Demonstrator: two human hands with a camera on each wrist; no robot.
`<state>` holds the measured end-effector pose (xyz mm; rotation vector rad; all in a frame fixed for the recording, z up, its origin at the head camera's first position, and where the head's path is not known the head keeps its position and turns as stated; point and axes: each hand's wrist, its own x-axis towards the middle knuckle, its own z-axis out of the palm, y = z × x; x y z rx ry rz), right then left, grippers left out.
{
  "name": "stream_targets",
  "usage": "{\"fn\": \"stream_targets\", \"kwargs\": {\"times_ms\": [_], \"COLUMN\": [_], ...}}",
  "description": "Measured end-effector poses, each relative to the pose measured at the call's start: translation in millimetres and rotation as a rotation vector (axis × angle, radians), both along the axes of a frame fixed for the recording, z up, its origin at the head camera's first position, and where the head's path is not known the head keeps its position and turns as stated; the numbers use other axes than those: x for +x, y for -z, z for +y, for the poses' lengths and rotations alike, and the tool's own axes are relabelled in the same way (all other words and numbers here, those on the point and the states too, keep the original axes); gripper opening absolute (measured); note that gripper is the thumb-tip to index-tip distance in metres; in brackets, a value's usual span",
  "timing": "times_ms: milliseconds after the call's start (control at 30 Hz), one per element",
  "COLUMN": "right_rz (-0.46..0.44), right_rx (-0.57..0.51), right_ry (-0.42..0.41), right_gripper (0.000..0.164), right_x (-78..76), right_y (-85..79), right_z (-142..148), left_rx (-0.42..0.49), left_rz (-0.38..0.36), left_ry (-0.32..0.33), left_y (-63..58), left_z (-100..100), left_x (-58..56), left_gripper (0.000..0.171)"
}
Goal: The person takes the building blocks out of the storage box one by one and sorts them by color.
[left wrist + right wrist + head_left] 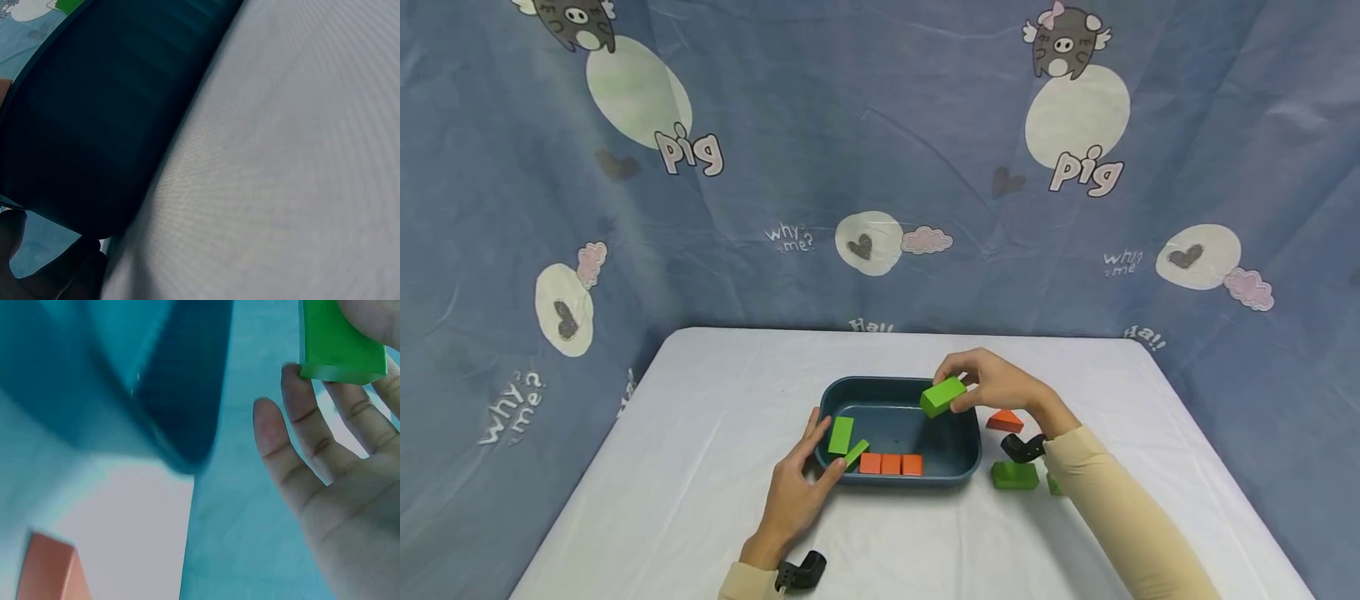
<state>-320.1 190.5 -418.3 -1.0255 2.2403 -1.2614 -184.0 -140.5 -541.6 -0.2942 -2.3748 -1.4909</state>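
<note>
My right hand (996, 385) pinches a green rectangular block (943, 397) between thumb and fingers, above the right end of a dark blue tray (898, 481). That green block (344, 347) also shows in the right wrist view, with the other fingers spread. My left hand (797, 492) rests at the tray's front left corner, fingers fairly straight along the left side and thumb at the front rim. Inside the tray, near that thumb, are a green block (841, 436) and a slanted narrow green piece (856, 452). Three orange blocks (891, 464) stand in a row along the front wall.
Right of the tray, an orange triangular block (1004, 421) lies on the white tablecloth (700, 467). A green block (1015, 476) is nearer the front, and another green piece (1056, 485) is partly hidden by the right sleeve. A blue patterned curtain (880, 167) hangs behind.
</note>
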Motion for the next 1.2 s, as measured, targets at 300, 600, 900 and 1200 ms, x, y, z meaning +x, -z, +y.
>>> {"fn": "stream_targets", "kwargs": {"times_ms": [300, 600, 900, 1200], "right_rz": [-0.025, 0.005, -0.026, -0.020], "right_rx": [-0.054, -0.085, -0.116, -0.142], "right_ry": [0.110, 0.209, 0.335, 0.416], "right_gripper": [0.033, 0.030, 0.029, 0.030], "right_x": [9.6, 21.5, 41.7, 66.7], "right_y": [-1.3, 6.2, 12.5, 22.5], "right_z": [45, 94, 136, 177], "left_rx": [-0.004, 0.015, 0.013, 0.008], "left_rz": [-0.012, -0.009, -0.019, -0.054], "left_ry": [-0.009, -0.007, -0.003, -0.016], "left_y": [-1.2, -2.0, -2.6, -3.5], "left_z": [1, 3, 4, 7], "left_x": [-0.1, 0.8, 0.0, 0.6], "left_gripper": [0.068, 0.067, 0.067, 0.068]}}
